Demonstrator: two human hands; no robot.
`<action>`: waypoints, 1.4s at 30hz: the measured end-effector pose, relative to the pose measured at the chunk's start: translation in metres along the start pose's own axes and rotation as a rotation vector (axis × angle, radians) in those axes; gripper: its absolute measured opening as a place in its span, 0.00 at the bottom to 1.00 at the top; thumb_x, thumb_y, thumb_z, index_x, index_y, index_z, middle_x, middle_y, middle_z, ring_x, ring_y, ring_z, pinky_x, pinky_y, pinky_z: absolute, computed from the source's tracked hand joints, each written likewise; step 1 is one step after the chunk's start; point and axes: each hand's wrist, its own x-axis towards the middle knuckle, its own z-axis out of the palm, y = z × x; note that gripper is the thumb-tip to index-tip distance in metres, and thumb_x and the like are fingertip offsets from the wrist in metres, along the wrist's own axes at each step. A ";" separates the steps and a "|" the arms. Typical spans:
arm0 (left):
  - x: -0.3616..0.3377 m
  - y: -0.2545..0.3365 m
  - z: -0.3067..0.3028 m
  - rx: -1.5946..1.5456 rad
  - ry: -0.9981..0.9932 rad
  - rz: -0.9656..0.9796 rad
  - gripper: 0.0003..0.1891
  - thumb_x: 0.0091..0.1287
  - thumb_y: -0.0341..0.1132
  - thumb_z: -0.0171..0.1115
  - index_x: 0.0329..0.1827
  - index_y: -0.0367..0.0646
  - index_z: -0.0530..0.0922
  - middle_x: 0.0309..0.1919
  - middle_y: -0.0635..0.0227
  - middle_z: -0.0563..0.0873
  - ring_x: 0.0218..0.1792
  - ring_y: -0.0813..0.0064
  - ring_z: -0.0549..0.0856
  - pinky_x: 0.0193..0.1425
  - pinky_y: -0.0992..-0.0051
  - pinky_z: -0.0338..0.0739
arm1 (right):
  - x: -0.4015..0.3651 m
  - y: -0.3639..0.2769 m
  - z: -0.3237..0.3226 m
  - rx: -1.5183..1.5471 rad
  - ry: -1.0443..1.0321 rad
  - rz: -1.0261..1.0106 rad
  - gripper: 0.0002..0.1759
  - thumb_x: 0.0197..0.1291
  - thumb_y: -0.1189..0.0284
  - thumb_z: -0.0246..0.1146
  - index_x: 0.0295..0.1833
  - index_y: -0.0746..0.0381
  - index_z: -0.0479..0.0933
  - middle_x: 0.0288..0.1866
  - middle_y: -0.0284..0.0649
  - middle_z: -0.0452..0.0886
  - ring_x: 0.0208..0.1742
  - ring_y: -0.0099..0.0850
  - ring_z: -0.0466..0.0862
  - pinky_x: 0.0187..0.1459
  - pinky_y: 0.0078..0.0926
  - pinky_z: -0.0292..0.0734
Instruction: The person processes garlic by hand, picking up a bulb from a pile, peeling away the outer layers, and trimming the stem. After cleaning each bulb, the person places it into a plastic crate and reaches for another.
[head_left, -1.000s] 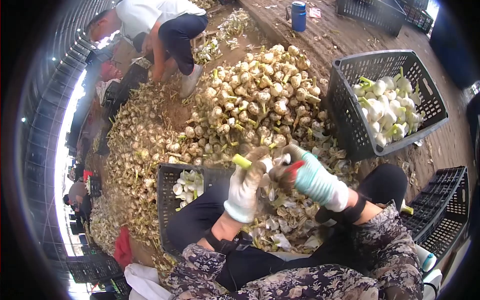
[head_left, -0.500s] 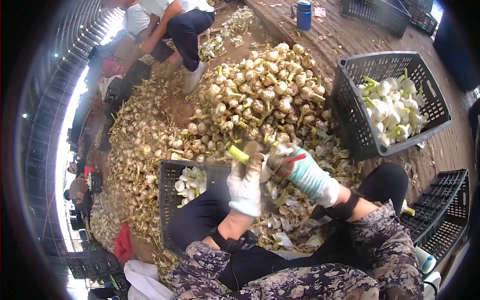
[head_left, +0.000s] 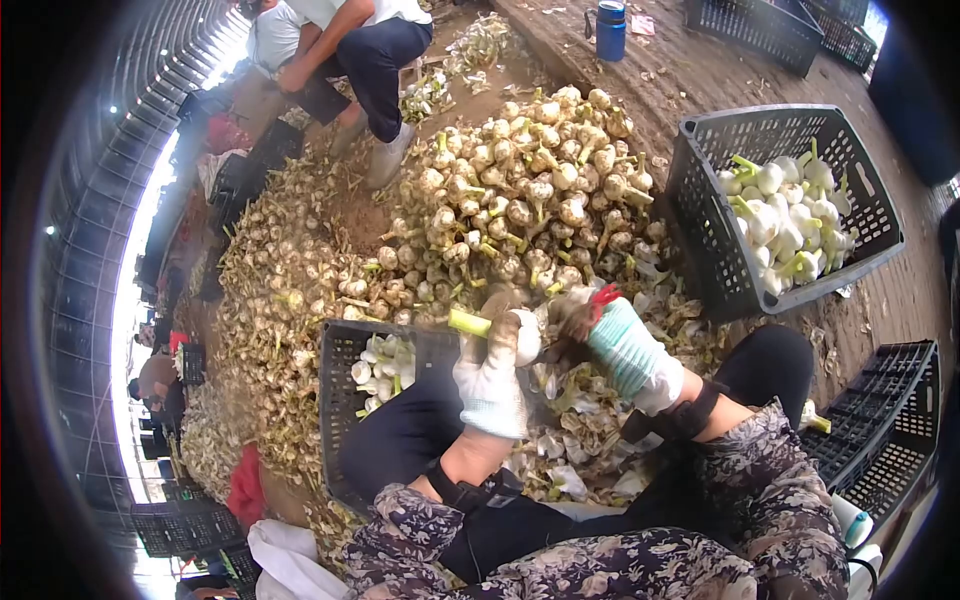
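Note:
My left hand [head_left: 490, 380], in a white glove with dirty fingertips, is closed around a garlic bulb [head_left: 527, 338]. Its white skin shows on the right of the fingers, and a cut green stem [head_left: 468, 322] sticks out to the left. Just right of the bulb is my right hand [head_left: 618, 345], in a white and teal glove with dark, soiled fingers. Those fingers are curled and partly blurred; what they grip is hidden. A red strip [head_left: 605, 294] shows at the top of that glove. Below both hands lie loose garlic skins [head_left: 570, 440].
A heap of unpeeled garlic [head_left: 520, 190] rises ahead. Black crates of white bulbs stand at right [head_left: 700, 270] and beside my left knee [head_left: 335, 420]. Another black crate [head_left: 870, 420] lies at far right. A blue flask [head_left: 610, 32] and a crouching person [head_left: 380, 70] are farther off.
The bulb has turned in my left hand, and more of its white side shows. My right hand has drawn slightly right, opening a small gap from it. The red strip now points upward.

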 end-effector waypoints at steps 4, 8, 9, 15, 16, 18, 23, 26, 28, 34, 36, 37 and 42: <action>-0.008 -0.001 0.015 0.164 0.040 0.063 0.22 0.67 0.40 0.57 0.60 0.38 0.70 0.49 0.66 0.78 0.49 0.78 0.76 0.53 0.78 0.71 | 0.036 0.089 0.003 0.141 0.243 -0.418 0.10 0.62 0.72 0.51 0.46 0.65 0.72 0.38 0.38 0.78 0.40 0.29 0.79 0.43 0.23 0.73; -0.019 -0.011 0.024 0.198 0.059 0.126 0.23 0.65 0.36 0.59 0.61 0.35 0.69 0.53 0.65 0.77 0.52 0.76 0.75 0.58 0.77 0.68 | 0.054 0.123 0.015 -0.775 0.547 -0.537 0.10 0.59 0.76 0.48 0.43 0.60 0.74 0.35 0.34 0.77 0.35 0.26 0.76 0.38 0.20 0.71; -0.018 -0.012 0.023 0.198 0.058 0.125 0.23 0.65 0.36 0.59 0.61 0.35 0.69 0.53 0.65 0.77 0.52 0.76 0.75 0.58 0.77 0.68 | 0.054 0.119 0.011 -0.603 0.531 -0.453 0.09 0.59 0.75 0.49 0.42 0.59 0.74 0.33 0.34 0.77 0.34 0.26 0.76 0.37 0.20 0.70; 0.007 -0.010 -0.003 -0.172 -0.045 -0.100 0.22 0.67 0.42 0.54 0.57 0.35 0.69 0.47 0.61 0.78 0.49 0.68 0.78 0.54 0.68 0.73 | 0.047 0.104 -0.034 -0.208 0.262 -0.380 0.08 0.64 0.67 0.51 0.39 0.59 0.73 0.28 0.34 0.76 0.33 0.27 0.77 0.30 0.22 0.70; 0.010 -0.012 -0.007 -0.175 -0.040 -0.097 0.22 0.67 0.42 0.54 0.57 0.35 0.69 0.47 0.61 0.78 0.49 0.68 0.78 0.54 0.68 0.73 | 0.011 0.030 -0.010 0.449 0.213 0.106 0.10 0.64 0.67 0.52 0.40 0.62 0.72 0.33 0.38 0.78 0.37 0.29 0.79 0.33 0.24 0.73; 0.012 -0.014 -0.012 -0.306 -0.086 -0.079 0.19 0.68 0.38 0.51 0.57 0.36 0.70 0.48 0.61 0.78 0.49 0.68 0.79 0.55 0.68 0.73 | 0.001 0.026 -0.013 0.534 0.129 0.065 0.10 0.63 0.67 0.52 0.40 0.63 0.72 0.34 0.39 0.79 0.37 0.29 0.80 0.34 0.24 0.75; 0.005 -0.014 -0.003 -0.090 -0.003 -0.095 0.18 0.67 0.37 0.51 0.57 0.36 0.70 0.47 0.64 0.78 0.47 0.73 0.78 0.52 0.76 0.71 | -0.010 0.010 0.012 -0.245 0.177 -0.094 0.13 0.61 0.67 0.57 0.46 0.65 0.72 0.33 0.37 0.79 0.31 0.24 0.78 0.34 0.21 0.73; 0.001 -0.009 0.000 -0.077 -0.031 -0.075 0.17 0.68 0.35 0.49 0.55 0.34 0.71 0.45 0.62 0.79 0.46 0.73 0.79 0.52 0.75 0.71 | -0.016 -0.006 0.014 -0.389 0.243 -0.060 0.12 0.59 0.74 0.56 0.46 0.68 0.75 0.32 0.40 0.81 0.34 0.22 0.76 0.37 0.20 0.72; 0.008 -0.015 -0.006 -0.172 -0.061 -0.096 0.16 0.68 0.34 0.47 0.54 0.33 0.71 0.45 0.60 0.79 0.46 0.71 0.79 0.53 0.74 0.72 | -0.008 0.004 0.005 -0.271 0.195 -0.046 0.12 0.58 0.75 0.57 0.46 0.68 0.76 0.31 0.39 0.81 0.33 0.20 0.74 0.35 0.20 0.71; 0.012 0.001 -0.001 -0.467 -0.081 -0.213 0.16 0.68 0.34 0.42 0.49 0.31 0.72 0.45 0.52 0.80 0.46 0.61 0.80 0.53 0.68 0.75 | 0.001 0.015 -0.026 -0.261 0.342 0.047 0.11 0.60 0.73 0.55 0.44 0.68 0.75 0.24 0.34 0.76 0.30 0.21 0.75 0.30 0.24 0.71; 0.016 -0.002 -0.014 -0.393 -0.101 -0.275 0.15 0.69 0.35 0.43 0.45 0.32 0.73 0.43 0.54 0.80 0.43 0.61 0.81 0.49 0.67 0.77 | -0.005 0.008 -0.026 -0.201 0.127 -0.052 0.10 0.60 0.71 0.58 0.44 0.65 0.72 0.29 0.32 0.76 0.31 0.20 0.75 0.32 0.21 0.72; 0.013 0.005 -0.013 -0.450 -0.210 -0.330 0.15 0.68 0.37 0.44 0.44 0.33 0.73 0.36 0.55 0.81 0.41 0.62 0.81 0.47 0.67 0.76 | -0.007 0.008 -0.024 -0.165 0.023 -0.104 0.11 0.60 0.70 0.59 0.44 0.64 0.70 0.32 0.31 0.75 0.32 0.19 0.75 0.32 0.19 0.72; 0.011 0.007 -0.006 0.122 -0.105 -0.053 0.12 0.66 0.34 0.46 0.43 0.35 0.74 0.36 0.59 0.79 0.39 0.67 0.80 0.44 0.72 0.76 | -0.007 0.015 0.017 -0.235 0.163 -0.283 0.08 0.57 0.78 0.59 0.43 0.64 0.70 0.33 0.34 0.76 0.30 0.20 0.73 0.31 0.18 0.71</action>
